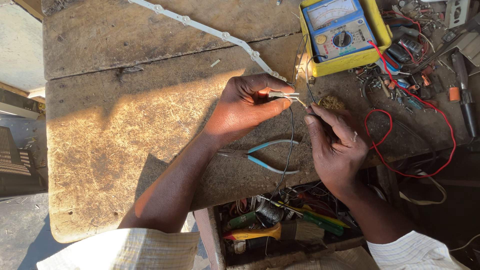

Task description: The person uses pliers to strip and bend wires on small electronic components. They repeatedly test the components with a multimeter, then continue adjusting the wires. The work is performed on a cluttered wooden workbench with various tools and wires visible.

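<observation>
My left hand [247, 105] pinches a small white electronic component [278, 94] with thin metal legs pointing right. My right hand [336, 141] holds a black probe wire [289, 145] whose tip touches those legs. The black wire runs down over the bench edge. A yellow-cased analog multimeter [345, 35] with a blue face sits just beyond both hands, with a red lead [400, 80] trailing from it.
Blue-handled pliers [265, 155] lie on the worn wooden bench [125, 115] under my left wrist. A white LED strip [210, 31] crosses the bench top. Loose parts and a screwdriver [465, 95] clutter the right. An open drawer [285, 225] below holds tools.
</observation>
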A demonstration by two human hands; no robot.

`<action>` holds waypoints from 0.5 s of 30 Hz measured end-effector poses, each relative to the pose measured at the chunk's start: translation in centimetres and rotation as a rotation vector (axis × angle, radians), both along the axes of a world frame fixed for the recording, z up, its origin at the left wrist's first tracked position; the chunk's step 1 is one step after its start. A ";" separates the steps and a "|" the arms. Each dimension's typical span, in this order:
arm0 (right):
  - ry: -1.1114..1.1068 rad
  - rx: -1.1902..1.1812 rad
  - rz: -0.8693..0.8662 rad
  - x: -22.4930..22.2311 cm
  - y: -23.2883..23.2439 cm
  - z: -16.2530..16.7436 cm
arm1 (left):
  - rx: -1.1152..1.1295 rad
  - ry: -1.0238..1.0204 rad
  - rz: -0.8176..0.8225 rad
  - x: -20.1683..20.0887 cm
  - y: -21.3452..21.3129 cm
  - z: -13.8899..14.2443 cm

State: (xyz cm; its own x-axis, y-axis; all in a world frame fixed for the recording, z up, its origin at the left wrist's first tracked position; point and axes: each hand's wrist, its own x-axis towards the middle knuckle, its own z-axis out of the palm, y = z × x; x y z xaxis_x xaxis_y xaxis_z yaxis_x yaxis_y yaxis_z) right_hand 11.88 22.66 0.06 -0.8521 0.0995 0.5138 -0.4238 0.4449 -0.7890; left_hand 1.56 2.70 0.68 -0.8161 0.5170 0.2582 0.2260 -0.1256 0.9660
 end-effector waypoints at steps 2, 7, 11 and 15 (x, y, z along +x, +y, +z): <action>-0.008 0.018 -0.023 0.0 0.0 -0.1 | -0.020 0.016 0.006 0.0 0.0 -0.1; 0.003 0.024 -0.013 0.0 0.1 -0.1 | 0.008 0.030 0.007 -0.1 0.1 -0.1; 0.000 0.019 -0.039 0.1 0.0 0.1 | -0.021 0.041 0.011 0.0 -0.1 0.1; -0.001 0.044 -0.060 0.1 0.1 0.2 | -0.062 0.027 0.025 0.0 0.0 0.4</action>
State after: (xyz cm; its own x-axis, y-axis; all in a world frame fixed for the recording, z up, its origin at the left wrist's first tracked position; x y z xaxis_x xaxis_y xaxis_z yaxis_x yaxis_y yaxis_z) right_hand 11.97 22.73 0.25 -0.8458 0.1279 0.5179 -0.3945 0.5035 -0.7687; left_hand 1.57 2.74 1.03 -0.8222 0.5123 0.2478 0.2540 -0.0593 0.9654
